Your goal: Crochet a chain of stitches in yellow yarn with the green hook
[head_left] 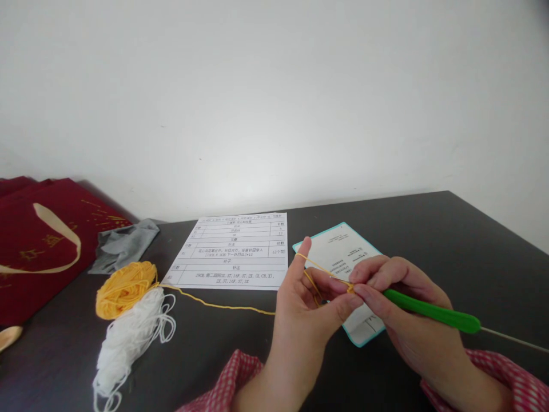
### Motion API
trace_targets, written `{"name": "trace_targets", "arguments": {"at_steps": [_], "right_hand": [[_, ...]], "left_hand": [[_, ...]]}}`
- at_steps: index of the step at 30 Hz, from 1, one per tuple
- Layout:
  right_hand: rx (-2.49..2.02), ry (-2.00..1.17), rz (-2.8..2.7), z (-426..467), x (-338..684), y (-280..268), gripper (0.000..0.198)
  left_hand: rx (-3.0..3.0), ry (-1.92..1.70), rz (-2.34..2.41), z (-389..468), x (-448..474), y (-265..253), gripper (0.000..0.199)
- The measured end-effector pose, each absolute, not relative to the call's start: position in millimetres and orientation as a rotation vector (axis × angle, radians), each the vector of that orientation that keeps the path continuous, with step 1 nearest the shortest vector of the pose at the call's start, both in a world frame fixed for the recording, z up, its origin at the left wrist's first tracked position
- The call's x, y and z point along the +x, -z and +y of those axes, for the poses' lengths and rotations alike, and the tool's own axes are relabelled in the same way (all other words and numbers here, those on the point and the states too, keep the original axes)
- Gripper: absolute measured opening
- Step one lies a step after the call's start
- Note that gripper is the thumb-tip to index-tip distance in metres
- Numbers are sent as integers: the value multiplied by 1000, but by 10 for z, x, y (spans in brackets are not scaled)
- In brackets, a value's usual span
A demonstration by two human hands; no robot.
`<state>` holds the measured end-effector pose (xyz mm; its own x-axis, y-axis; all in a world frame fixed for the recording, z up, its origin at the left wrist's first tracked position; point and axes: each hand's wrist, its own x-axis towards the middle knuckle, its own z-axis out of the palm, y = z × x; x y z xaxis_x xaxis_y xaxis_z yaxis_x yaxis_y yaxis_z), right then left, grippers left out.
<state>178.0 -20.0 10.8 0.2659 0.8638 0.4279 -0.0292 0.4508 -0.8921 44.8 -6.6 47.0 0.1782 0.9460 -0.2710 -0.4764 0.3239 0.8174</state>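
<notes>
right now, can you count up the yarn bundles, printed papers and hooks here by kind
Yarn bundles: 2 (yellow ball, white bundle)
Printed papers: 2 (large sheet, blue-edged card)
Hooks: 1 (green-handled hook, in the right hand)
Total: 5

Left hand (302,315) pinching yellow yarn (125,290), right hand (418,312) gripping green-handled hook (437,311), white yarn (128,337), printed sheet (234,252), dark table (206,349)

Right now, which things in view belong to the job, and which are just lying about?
In the work: yellow yarn; green-handled tool in the right hand; probably the printed sheet.

Apparently lying about: white yarn; red bag; gray item; tan item. Teal-edged card: can't tell.
</notes>
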Motion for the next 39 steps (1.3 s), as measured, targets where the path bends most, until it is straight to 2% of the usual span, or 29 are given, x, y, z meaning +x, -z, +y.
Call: {"name": "trace_targets", "arguments": {"at_steps": [4,10,16,23,26,31,35,39], "right_hand": [[-915,-685,-1177,-219,1779,-78,16],[-934,-479,-1297,-274,1785,-80,23],[-983,-325,-1432,-340,1802,-42,25],[-964,-406,-1491,-346,1795,-69,21],[-997,-308,-1651,-359,1837,-122,15],[-978,-161,-1840,-353,1926,-175,17],[-910,-113,-1960,-351,1992,-116,14],[-860,-351,-1787,-323,1953,-89,16]], "left_hand": [[629,-1112,874,-73,439,-437,96],[586,-1118,828,-79,448,-401,91],[464,-1035,787,-91,420,-388,79],[494,-1074,830,-71,390,-414,89],[556,-1131,881,-59,410,-375,97],[663,-1231,934,-65,451,-321,104],[592,-1134,924,-54,429,-363,103],[533,-1033,900,-22,402,-398,106]]}}
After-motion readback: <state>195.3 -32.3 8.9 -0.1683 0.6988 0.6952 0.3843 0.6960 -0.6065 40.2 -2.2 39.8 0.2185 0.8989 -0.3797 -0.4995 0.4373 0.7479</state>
